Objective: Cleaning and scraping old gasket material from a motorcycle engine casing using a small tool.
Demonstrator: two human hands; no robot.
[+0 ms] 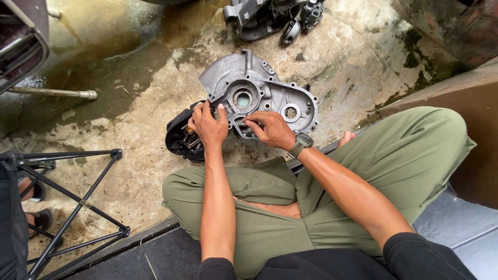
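1 alloy engine cover, flat on floor, long axis L-R. L hand fingers curled on its near-left edge; R hand pinching near rim. Both touching.

Matt grey cast-metal engine cover; rough, stained concrete floor — damp

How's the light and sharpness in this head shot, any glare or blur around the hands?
Head view: soft, even daylight with faint shadows; the left hand, right hand and grey metal engine cover are sharp; wet concrete floor at upper left shows a dull sheen; edges bend slightly from the wide lens.
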